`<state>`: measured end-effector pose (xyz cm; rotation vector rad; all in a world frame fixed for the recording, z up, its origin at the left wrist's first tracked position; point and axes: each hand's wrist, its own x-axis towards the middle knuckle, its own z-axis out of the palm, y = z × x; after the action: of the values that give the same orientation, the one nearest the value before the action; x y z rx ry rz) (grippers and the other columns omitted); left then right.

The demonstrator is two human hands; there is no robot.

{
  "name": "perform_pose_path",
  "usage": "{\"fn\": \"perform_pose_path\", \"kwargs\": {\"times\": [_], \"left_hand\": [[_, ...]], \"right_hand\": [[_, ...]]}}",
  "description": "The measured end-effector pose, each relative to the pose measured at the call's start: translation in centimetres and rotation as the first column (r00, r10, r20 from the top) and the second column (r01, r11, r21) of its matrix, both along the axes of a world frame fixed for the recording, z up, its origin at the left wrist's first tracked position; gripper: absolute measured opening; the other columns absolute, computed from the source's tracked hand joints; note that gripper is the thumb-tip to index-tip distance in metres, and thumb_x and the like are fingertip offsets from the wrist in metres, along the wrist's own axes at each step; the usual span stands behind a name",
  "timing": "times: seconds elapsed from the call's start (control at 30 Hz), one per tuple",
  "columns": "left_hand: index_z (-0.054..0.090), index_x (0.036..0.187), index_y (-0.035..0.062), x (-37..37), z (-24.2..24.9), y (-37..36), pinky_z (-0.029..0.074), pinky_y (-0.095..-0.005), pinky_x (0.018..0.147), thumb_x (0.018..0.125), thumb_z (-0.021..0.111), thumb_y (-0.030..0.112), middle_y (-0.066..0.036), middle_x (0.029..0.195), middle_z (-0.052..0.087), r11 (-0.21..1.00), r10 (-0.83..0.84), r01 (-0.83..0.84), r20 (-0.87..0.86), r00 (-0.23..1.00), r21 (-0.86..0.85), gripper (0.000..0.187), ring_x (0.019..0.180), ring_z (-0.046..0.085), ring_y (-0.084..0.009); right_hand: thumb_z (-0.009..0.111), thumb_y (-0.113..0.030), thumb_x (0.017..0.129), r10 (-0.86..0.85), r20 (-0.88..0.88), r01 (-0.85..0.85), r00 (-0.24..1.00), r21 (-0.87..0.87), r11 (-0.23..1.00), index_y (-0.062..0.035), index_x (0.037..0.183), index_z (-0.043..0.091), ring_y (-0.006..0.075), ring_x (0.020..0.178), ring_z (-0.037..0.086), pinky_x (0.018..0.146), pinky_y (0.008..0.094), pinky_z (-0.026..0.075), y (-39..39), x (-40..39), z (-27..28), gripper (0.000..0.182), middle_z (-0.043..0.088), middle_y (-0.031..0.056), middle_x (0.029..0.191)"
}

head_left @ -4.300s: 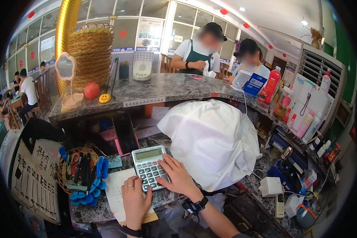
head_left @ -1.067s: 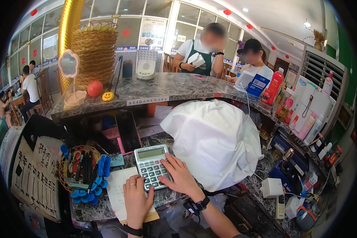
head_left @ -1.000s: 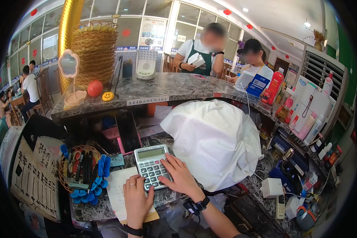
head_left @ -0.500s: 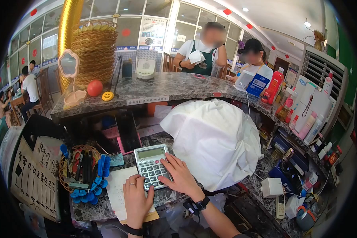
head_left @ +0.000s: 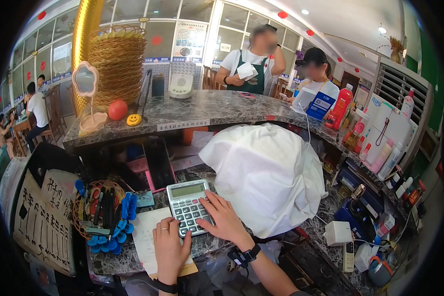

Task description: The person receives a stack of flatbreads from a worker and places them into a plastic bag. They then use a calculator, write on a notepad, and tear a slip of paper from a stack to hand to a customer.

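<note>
A silver calculator (head_left: 183, 202) with grey keys lies on the dark marble desk. My right hand (head_left: 225, 223) rests over its right side, fingers spread on the keys and holding nothing. Beside the calculator's lower left edge, my left hand (head_left: 169, 250) lies with fingers extended, partly over a handwritten sheet of paper (head_left: 145, 237). A ring shows on one of its fingers. Just right of the calculator, a white cloth (head_left: 266, 177) drapes over a bulky object that it hides.
Left of the paper stands a basket (head_left: 76, 217) with pens and blue clips (head_left: 128, 207). A black phone-like device (head_left: 159, 165) lies behind the calculator. The raised counter (head_left: 182, 108) holds a mirror, stacked wicker baskets (head_left: 116, 69) and bottles. Two people stand beyond it.
Across the counter, the person in the green apron has turned their head and shifted slightly, still holding white paper. My hands and the calculator stay in place.
</note>
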<state>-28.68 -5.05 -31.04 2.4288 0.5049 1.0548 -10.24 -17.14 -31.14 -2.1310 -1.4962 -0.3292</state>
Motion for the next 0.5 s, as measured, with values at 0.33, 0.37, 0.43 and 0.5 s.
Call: {"fn": "perform_pose_path", "kwargs": {"times": [0.33,0.37,0.43,0.5], "left_hand": [[0.063,0.117,0.0001,-0.04,0.12,-0.08,0.046,-0.0473,0.094,0.084,0.079,0.014,-0.016,0.12,0.062,1.0,-0.002,0.002,0.0,1.0,-0.012,0.039,0.11,0.059,-0.037],[0.063,0.117,0.0001,-0.03,0.13,-0.08,0.046,-0.0472,0.094,0.084,0.079,0.014,-0.016,0.12,0.062,1.0,-0.001,0.001,0.002,1.0,-0.009,0.039,0.11,0.059,-0.037],[0.063,0.116,0.0,-0.03,0.13,-0.09,0.046,-0.0471,0.094,0.084,0.079,0.014,-0.016,0.12,0.062,1.0,0.0,0.0,0.003,1.0,-0.007,0.039,0.11,0.059,-0.0371],[0.063,0.116,-0.0001,-0.04,0.13,-0.08,0.046,-0.0472,0.094,0.084,0.08,0.014,-0.016,0.12,0.061,1.0,0.001,-0.001,0.003,1.0,-0.003,0.039,0.11,0.059,-0.0372]], "right_hand": [[0.065,-0.052,0.102,-0.002,0.001,0.002,1.0,0.001,1.0,-0.0011,0.152,0.054,0.0387,0.151,0.041,0.12,0.0497,0.036,0.01,-0.01,0.04,0.072,0.042,0.0231,0.166],[0.065,-0.052,0.102,-0.001,-0.002,0.001,1.0,0.0,1.0,-0.001,0.152,0.054,0.0387,0.151,0.041,0.12,0.0497,0.036,0.02,-0.02,0.09,0.072,0.042,0.0231,0.166],[0.064,-0.052,0.102,0.0,-0.005,0.0,1.0,-0.002,1.0,-0.0009,0.152,0.054,0.0386,0.151,0.041,0.12,0.0497,0.036,0.0,-0.03,0.08,0.072,0.042,0.0232,0.166],[0.064,-0.052,0.102,0.001,-0.005,0.0,1.0,0.005,1.0,-0.0006,0.152,0.054,0.0387,0.151,0.041,0.12,0.0496,0.036,0.0,-0.05,0.02,0.072,0.042,0.0234,0.165]]}}
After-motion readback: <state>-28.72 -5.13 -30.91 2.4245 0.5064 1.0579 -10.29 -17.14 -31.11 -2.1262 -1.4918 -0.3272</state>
